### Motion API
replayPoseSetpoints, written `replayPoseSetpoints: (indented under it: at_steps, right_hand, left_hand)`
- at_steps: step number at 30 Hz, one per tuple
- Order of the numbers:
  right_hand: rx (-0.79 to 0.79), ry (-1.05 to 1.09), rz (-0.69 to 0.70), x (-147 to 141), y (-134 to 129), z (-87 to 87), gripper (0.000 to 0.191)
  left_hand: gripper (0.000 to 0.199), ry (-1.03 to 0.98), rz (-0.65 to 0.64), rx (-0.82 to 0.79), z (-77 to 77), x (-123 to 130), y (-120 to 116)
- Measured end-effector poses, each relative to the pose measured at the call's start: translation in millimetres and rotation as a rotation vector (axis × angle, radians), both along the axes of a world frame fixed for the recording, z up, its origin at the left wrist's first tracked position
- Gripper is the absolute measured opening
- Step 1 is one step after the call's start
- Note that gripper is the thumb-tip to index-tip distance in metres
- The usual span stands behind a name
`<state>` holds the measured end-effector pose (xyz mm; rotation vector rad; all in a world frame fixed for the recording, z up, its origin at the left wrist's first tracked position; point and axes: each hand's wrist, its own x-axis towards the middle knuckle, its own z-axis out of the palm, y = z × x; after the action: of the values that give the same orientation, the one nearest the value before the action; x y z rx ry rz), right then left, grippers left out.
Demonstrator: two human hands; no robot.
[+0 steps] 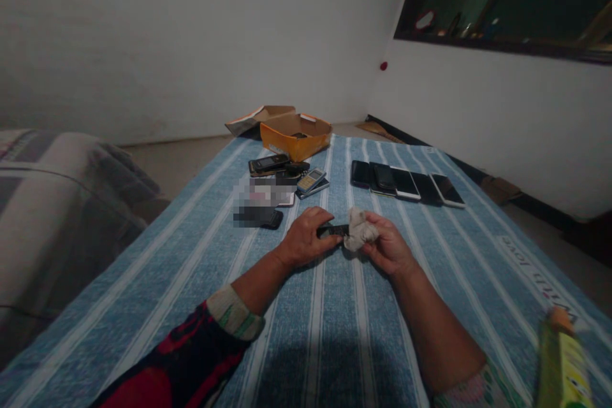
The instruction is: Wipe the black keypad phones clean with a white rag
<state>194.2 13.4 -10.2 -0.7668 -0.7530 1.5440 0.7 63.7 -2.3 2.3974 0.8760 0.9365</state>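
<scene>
Between my two hands is a small dark keypad phone (335, 231), held above the striped cloth. My left hand (306, 236) grips its left end, thumb along the near side and fingers on the far side. A crumpled whitish cloth (357, 229) is pinched in my right hand (389, 245) and covers the phone's right end. Beyond my left hand lies a loose pile of phones, including a blue-grey keypad phone (312, 181) and a dark phone (268, 163). Part of that pile is blurred out.
Several phones lie in a row at the right, with a white-edged phone (447, 190) at its end. An orange open box (296, 140) stands at the far edge. A bottle with a yellow label (564, 363) is near right. Blue striped cloth (215, 217) covers the table.
</scene>
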Motion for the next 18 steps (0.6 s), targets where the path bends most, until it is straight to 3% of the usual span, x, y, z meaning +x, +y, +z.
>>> replayPoseSetpoints:
  at_steps: [3, 11, 15, 18]
  right_hand:
    - [-0.022, -0.018, -0.013, -1.2, -0.3, -0.6, 0.023]
    - [0.007, -0.104, 0.1, -10.6, -3.3, 1.9, 0.027]
    - [0.017, -0.105, 0.082, -13.4, -5.1, 5.0, 0.028]
    - [0.027, -0.093, 0.074, -13.5, -6.8, 5.4, 0.039]
  left_hand:
    - [0.024, -0.149, -0.024, -0.053, 5.7, 1.5, -5.5]
    - [0.027, -0.427, -0.077, -0.52, 14.1, 8.4, -13.1]
    - [0.026, -0.553, -0.044, -0.774, 14.3, 11.3, -16.3]
    - [0.027, -0.619, -0.032, -0.86, 14.5, 12.9, -17.9]
